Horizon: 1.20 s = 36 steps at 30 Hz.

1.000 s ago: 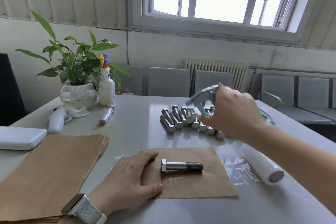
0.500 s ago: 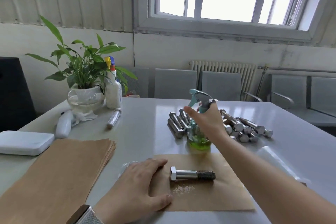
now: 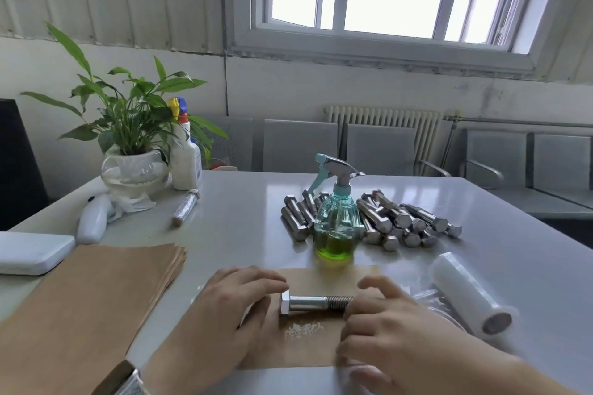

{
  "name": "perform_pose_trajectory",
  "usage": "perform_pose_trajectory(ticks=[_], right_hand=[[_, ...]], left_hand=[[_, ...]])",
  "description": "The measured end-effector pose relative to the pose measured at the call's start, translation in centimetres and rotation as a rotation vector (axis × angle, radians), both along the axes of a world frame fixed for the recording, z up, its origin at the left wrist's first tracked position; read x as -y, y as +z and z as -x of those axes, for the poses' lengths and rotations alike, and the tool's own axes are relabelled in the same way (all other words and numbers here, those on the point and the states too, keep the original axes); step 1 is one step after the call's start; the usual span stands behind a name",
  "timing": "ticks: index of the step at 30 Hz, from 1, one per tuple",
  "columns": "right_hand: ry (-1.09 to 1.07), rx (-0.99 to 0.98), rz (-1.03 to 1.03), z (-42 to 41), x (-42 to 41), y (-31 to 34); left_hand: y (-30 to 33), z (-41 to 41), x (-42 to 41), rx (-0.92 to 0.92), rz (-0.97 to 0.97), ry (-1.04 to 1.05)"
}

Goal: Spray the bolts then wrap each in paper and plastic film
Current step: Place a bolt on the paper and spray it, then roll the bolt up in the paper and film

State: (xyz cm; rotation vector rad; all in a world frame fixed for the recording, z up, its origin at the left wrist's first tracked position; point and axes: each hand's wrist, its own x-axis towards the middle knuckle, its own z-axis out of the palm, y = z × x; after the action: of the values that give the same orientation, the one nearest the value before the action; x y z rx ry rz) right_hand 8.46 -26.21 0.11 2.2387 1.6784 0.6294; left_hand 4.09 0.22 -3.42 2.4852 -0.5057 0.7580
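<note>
**Sprayer set down, both hands at the bolt**

Right hand (image 3: 390, 335) has let go of the spray bottle (image 3: 336, 228) and come down onto the brown paper sheet (image 3: 308, 346); half a second ago it was gripping the bottle's neck. Bottle now upright on the grey table (image 3: 244, 234), green liquid at the bottom, just beyond the sheet's far edge and in front of the bolt pile (image 3: 401, 221).

One bolt (image 3: 313, 303) lies across the sheet, hex head to the left, thread to the right. Left hand (image 3: 221, 314) flat on the sheet's left side, fingers relaxed, fingertips just beside the bolt head. Right hand's fingers loosely bent at the threaded end, holding nothing; contact with the thread cannot be told. Pale wet patch on the paper below the bolt.

Plastic film roll (image 3: 468, 292) lies right of the sheet. Stack of brown paper (image 3: 80, 298) to the left. One wrapped bolt (image 3: 185, 212) near the potted plant (image 3: 128, 125).
</note>
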Motion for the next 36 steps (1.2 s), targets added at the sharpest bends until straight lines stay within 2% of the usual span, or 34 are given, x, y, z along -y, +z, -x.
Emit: perform_pose_trajectory(ticks=[3, 7, 10, 14, 17, 23, 29, 33, 36], right_hand=[[-0.03, 0.04, 0.022, 0.4, -0.9, 0.1], [-0.078, 0.031, -0.011, 0.4, -1.4, -0.3], [-0.189, -0.086, -0.113, 0.3, -1.6, -0.2], [-0.334, -0.245, -0.094, -1.3, -2.1, -0.2], [-0.394, -0.367, -0.263, -2.8, -2.6, 0.7], [-0.46, -0.475, -0.327, -4.6, -3.7, 1.5], [-0.532, -0.465, -0.491, -4.5, -3.8, -0.4], [-0.498, -0.291, -0.648, -3.2, -3.2, -1.2], [-0.423, -0.155, -0.663, -2.7, -2.7, -1.9]], left_hand=[[0.5, 0.2, 0.4, 0.03, -0.065, -0.037], [1.0, 0.6, 0.3, -0.063, -0.154, -0.018], [1.3, 0.6, 0.0, -0.137, -0.173, 0.002], [1.9, 0.5, -0.2, -0.178, -0.259, 0.001], [2.5, -0.2, -0.1, -0.17, -0.32, 0.007], [3.2, -2.0, 1.6, -0.142, -0.409, 0.185], [2.5, -2.6, 2.9, 0.043, -0.384, 0.275], [2.3, -2.4, 3.3, 0.045, -0.401, 0.291], [1.9, -2.4, 3.6, 0.0, -0.388, 0.281]])
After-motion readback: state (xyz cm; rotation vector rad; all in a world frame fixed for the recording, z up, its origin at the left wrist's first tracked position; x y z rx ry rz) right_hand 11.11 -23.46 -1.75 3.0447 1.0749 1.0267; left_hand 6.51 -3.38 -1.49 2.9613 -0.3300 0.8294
